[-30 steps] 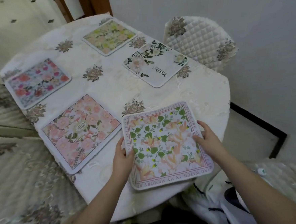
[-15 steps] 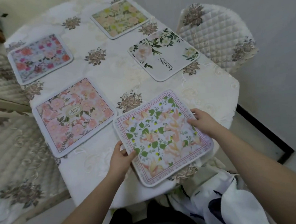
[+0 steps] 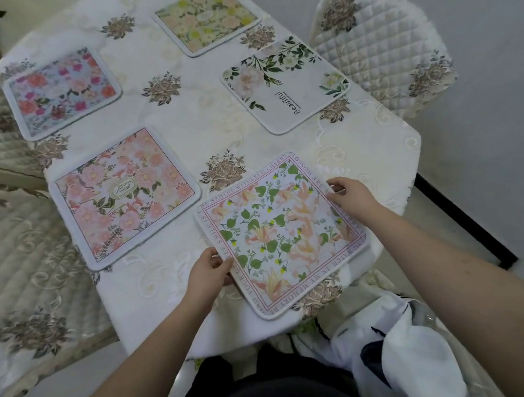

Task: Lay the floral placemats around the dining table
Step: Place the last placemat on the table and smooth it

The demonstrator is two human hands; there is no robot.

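Green-leaf placemat (image 3: pixel 283 234) is lying at the table's (image 3: pixel 186 116) 5 o'clock edge, skewed, its near corner overhanging. Left hand (image 3: pixel 205 275) is pinching its 8 o'clock edge, thumb on top. Right hand (image 3: pixel 348 193) is gripping the 2 o'clock edge, fingers curled over. Four other placemats are lying flat: pink (image 3: pixel 124 195) at 8 o'clock, blue-pink (image 3: pixel 61 91) at 10, yellow (image 3: pixel 206 17) at 12, white (image 3: pixel 285 85) at 2.
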